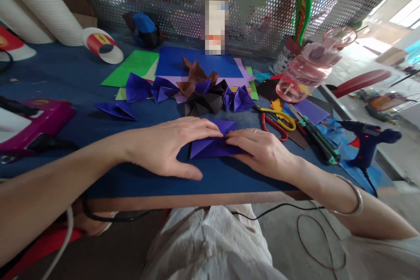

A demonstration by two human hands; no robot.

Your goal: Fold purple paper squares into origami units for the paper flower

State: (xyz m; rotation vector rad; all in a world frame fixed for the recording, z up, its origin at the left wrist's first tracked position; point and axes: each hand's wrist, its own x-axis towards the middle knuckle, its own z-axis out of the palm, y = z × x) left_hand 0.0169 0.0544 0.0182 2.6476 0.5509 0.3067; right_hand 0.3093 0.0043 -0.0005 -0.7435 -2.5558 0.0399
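Note:
A folded purple paper (210, 146) lies flat on the blue table (65, 83) near its front edge. My left hand (167, 144) lies over its left part, fingers stretched out and pressing the paper down. From the other side, my right hand (262, 151) presses with flat fingers, its fingertips meeting the left ones at the paper's top fold. Neither hand grips anything.
Behind the paper sit several folded purple, brown and black paper shapes (200, 94) on coloured sheets (138, 65). Scissors (277, 120), a craft knife (315, 133), a blue glue gun (369, 140) and a pink bottle (305, 72) are at right. A magenta device (36, 122) is at left.

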